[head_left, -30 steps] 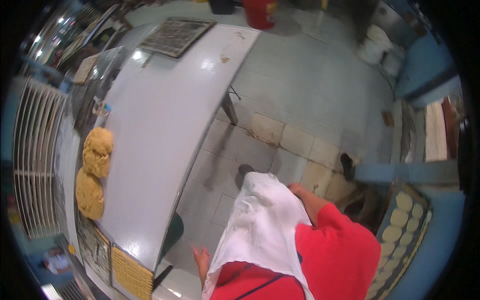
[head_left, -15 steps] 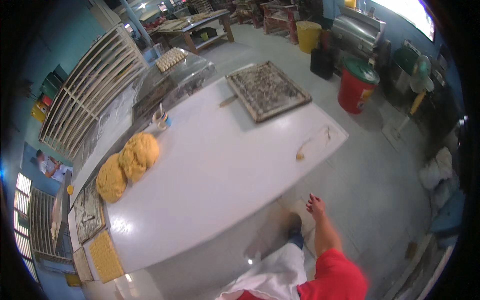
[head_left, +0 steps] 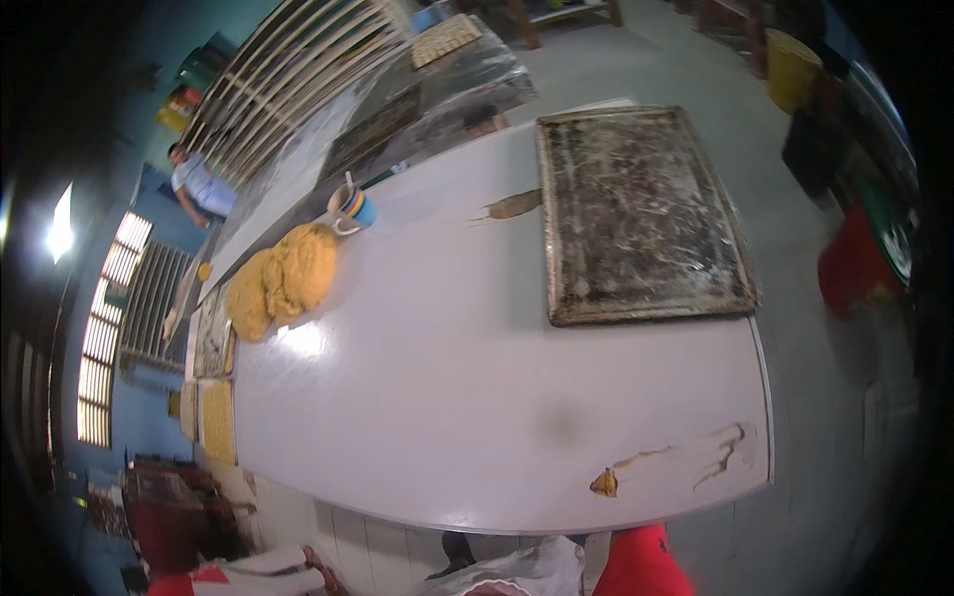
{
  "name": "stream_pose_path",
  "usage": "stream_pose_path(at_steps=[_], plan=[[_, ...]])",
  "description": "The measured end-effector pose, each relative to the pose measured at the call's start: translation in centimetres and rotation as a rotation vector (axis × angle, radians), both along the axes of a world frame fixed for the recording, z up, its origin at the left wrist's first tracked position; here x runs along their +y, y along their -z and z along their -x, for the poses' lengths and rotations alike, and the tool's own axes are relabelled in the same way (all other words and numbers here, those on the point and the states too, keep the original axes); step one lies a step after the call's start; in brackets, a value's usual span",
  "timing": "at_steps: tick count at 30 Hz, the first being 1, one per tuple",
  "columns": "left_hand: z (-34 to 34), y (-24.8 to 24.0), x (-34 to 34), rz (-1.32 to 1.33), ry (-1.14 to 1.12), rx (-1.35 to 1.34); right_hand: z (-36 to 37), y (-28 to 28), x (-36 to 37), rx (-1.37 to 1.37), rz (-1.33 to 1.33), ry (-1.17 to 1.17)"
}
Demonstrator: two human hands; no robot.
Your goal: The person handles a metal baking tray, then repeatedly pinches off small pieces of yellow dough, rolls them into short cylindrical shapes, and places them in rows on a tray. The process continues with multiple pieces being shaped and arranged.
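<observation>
My left hand (head_left: 323, 571) hangs low at the lower left, below the table's near edge, touching nothing that shows. It is small and dim, so its fingers cannot be made out. Of my right arm only the red sleeve (head_left: 644, 564) comes into view at the lower edge; that hand is out of sight. Before me stretches a white-topped table (head_left: 427, 397). Two lumps of yellow dough (head_left: 301, 268) lie against each other on its left side. A striped mug (head_left: 355, 206) with a handle stands just beyond them. A large, worn dark baking tray (head_left: 646, 214) rests at the right.
A dough scrap (head_left: 604, 484) and wet-looking streaks mark the near right corner. Yellow dough fills a tray (head_left: 219, 422) at the left end. Beyond stand a slatted rack (head_left: 288, 79) and a person (head_left: 202, 186). A red bin (head_left: 850, 263) is on the floor to the right.
My view has turned and come closer to the table, so the tray looks larger. My right hand has gone out of view; my left hand now shows at the lower left.
</observation>
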State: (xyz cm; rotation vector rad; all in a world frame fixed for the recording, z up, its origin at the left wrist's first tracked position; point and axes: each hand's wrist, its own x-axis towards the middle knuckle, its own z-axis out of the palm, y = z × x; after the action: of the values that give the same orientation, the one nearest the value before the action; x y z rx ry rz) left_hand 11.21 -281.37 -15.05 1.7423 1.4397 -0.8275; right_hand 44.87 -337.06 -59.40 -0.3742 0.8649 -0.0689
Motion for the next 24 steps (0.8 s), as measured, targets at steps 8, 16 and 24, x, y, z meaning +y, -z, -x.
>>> stream_pose_path(at_steps=[8,16,24], plan=[[8.4,-1.9,-3.1,0.045,-0.171,0.033,2.0,-0.1,-4.2,0.022,0.041,-0.033],[17.3,-1.6,-1.7,0.174,-0.373,-0.023,6.6,-6.3,-10.0,0.017,0.206,-0.069],[24.9,4.5,2.8,0.472,-0.573,-0.17,17.0,-16.3,-14.3,0.137,0.615,-0.119]])
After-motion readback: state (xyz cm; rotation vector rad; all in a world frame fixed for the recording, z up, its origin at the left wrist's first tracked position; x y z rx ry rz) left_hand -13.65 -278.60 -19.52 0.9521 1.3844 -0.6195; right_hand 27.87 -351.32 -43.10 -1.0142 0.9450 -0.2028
